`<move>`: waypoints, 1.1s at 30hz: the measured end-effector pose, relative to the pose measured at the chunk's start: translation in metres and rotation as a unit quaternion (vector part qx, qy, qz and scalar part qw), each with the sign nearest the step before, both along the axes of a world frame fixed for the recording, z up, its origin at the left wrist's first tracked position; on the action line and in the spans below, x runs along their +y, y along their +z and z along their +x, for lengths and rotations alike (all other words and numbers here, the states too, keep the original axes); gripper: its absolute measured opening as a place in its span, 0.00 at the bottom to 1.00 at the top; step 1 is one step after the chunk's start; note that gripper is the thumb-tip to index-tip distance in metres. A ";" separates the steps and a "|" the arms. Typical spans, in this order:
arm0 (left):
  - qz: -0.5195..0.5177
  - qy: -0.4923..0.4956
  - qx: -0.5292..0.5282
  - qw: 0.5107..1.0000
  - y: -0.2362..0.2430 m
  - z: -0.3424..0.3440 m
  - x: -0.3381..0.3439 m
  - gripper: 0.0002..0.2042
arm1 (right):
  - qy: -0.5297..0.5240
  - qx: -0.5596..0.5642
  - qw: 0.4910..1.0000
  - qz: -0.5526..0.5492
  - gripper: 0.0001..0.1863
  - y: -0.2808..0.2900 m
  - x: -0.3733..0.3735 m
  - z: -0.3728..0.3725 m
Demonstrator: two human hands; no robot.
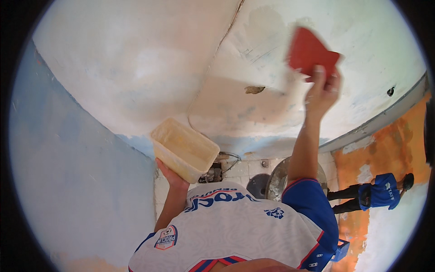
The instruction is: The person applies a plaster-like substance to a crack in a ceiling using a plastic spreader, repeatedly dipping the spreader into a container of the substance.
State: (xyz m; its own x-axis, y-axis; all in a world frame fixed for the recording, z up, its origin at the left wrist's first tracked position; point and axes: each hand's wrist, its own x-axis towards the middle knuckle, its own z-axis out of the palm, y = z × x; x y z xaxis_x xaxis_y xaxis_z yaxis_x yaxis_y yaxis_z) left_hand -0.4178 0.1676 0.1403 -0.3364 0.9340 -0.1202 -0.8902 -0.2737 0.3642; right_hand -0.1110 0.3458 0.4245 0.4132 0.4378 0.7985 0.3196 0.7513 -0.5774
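Observation:
My left hand (171,174) grips the lower left of a cream rectangular plastic tub (183,147), whose inside looks smeared with pale residue. My right hand (322,88) is raised and closed on a red flat spreader (308,47), blurred, against or very near the patchy white wall (235,41); whether they touch I cannot tell. A small ragged hole (254,89) sits in the wall below and left of the spreader, and a long crack runs down to its left.
A blue-painted wall (77,167) is at left. Below are a tiled floor (235,167), a dark metal object with a hose (210,173), a dark round container (258,186) and a large round tub (276,177). A person in blue (380,190) stands by an orange wall, near a blue crate (340,249).

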 end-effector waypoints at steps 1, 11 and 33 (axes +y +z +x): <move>0.006 -0.010 -0.002 1.000 0.002 0.001 0.000 0.39 | 0.035 -0.067 0.990 -0.118 0.16 -0.014 -0.005 -0.009; -0.033 -0.015 0.000 0.999 0.006 0.009 -0.003 0.39 | 0.006 -0.041 0.999 -0.033 0.15 -0.002 0.005 0.032; -0.051 -0.010 0.006 0.999 -0.002 0.017 0.001 0.39 | 0.040 -0.081 0.993 -0.073 0.18 0.003 0.016 0.049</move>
